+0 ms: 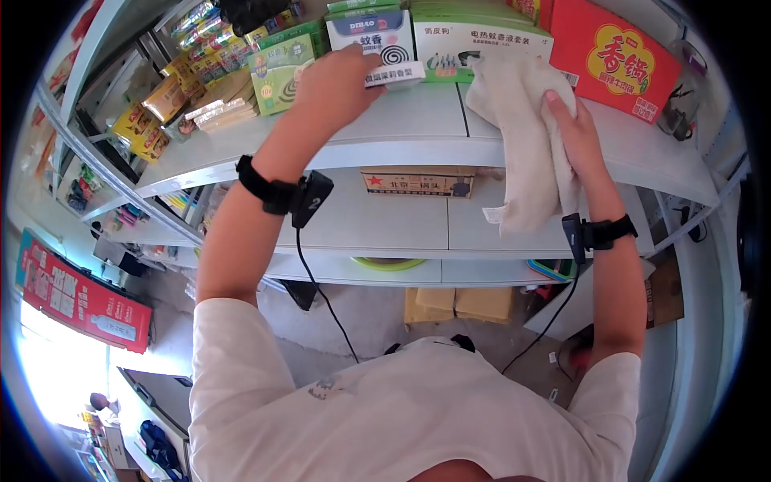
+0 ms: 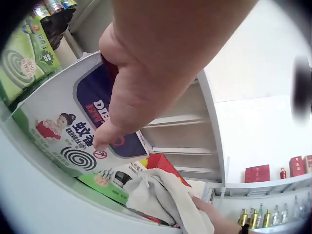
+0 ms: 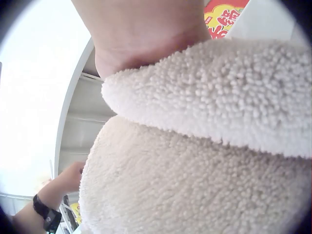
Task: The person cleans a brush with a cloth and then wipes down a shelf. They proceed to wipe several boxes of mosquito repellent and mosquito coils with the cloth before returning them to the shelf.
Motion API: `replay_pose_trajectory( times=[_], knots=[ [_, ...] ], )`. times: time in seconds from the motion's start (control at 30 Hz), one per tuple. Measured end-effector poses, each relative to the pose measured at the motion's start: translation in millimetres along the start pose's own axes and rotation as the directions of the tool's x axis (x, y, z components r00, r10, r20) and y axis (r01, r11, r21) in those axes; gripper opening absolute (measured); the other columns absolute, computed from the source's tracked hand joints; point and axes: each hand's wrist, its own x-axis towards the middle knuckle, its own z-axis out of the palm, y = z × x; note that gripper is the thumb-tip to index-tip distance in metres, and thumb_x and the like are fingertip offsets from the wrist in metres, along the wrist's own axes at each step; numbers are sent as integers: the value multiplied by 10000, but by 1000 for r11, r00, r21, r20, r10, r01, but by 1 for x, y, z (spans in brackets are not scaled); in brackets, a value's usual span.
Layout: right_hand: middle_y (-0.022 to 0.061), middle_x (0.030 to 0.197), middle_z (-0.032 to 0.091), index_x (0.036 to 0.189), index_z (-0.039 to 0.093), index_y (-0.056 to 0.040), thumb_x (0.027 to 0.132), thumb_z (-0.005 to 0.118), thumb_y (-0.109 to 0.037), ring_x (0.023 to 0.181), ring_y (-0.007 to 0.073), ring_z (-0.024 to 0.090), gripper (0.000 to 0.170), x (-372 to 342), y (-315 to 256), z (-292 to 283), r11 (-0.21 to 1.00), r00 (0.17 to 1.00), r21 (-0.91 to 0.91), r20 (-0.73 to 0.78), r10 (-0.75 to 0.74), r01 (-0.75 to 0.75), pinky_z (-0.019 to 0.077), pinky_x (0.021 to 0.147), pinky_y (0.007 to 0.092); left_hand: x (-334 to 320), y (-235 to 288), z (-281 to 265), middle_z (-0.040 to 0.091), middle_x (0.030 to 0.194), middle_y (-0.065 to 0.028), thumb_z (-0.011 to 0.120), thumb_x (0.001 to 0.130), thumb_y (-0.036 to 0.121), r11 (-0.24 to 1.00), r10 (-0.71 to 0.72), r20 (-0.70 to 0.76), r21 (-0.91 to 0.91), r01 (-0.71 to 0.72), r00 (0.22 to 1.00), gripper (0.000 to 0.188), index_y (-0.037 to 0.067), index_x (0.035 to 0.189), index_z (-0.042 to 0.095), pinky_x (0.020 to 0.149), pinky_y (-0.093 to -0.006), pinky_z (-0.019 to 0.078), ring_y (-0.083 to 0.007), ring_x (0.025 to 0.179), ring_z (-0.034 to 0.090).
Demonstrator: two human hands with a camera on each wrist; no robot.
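My left hand [image 1: 341, 90] grips a white and dark-blue mosquito coil box [image 2: 58, 124], its thumb lying across the printed front; the other fingers are mostly hidden. The box leans on the upper shelf between a green coil box [image 1: 283, 74] and a wide green and white mosquito-liquid box [image 1: 482, 40]. A cream, fluffy towel [image 1: 526, 136] hangs from my right hand [image 1: 580, 138], bunched under the thumb and draping over the shelf's front edge. In the right wrist view the towel's pile [image 3: 195, 180] fills most of the picture and hides the fingers.
A red carton [image 1: 614, 60] stands at the right end of the upper shelf [image 1: 401, 120]. Yellow-labelled jars [image 1: 138, 132] and flat packets [image 1: 225, 104] sit on the left. Below, a brown carton [image 1: 418, 181] rests on the middle shelf. Yellow parcels [image 1: 458, 305] lie on the floor.
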Motion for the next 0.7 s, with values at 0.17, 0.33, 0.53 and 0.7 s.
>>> replay_pose_trajectory(
  times=[0.17,0.33,0.53,0.7],
  knots=[
    [135,1195,661,1324,535,21,997,610,-326,1099,194,616,484,-20,0,22,987,963,-40,-218,-159,154,449,981,304,-41,20,-33,624,906,-100,793,800,248,969,-140,-130,-220,109,982,339,79,1081,705,703,-403,530,-323,835,649],
    [170,1279,543,1353,444,16,920,701,-268,1182,250,535,578,-75,-39,92,900,847,24,-351,-400,435,423,1010,388,-74,36,-54,634,833,-93,814,811,185,671,-379,-162,-726,151,911,351,24,1100,696,690,-320,496,-192,738,601],
    [213,1318,419,1360,418,20,784,799,-248,1223,362,455,741,-143,-47,148,738,756,-261,-44,-653,623,405,1003,456,-144,65,-45,648,1011,-24,741,844,53,-136,-274,203,-976,171,940,420,4,1229,580,808,-288,490,-106,926,590],
    [261,1324,432,1344,526,-14,816,725,-462,1168,404,484,720,-167,-54,173,627,638,-116,113,-762,770,424,976,471,-216,74,22,606,1326,-114,739,832,-10,-532,-327,137,-845,-61,935,616,9,1394,490,1016,-357,464,-196,1210,569]
  ],
)
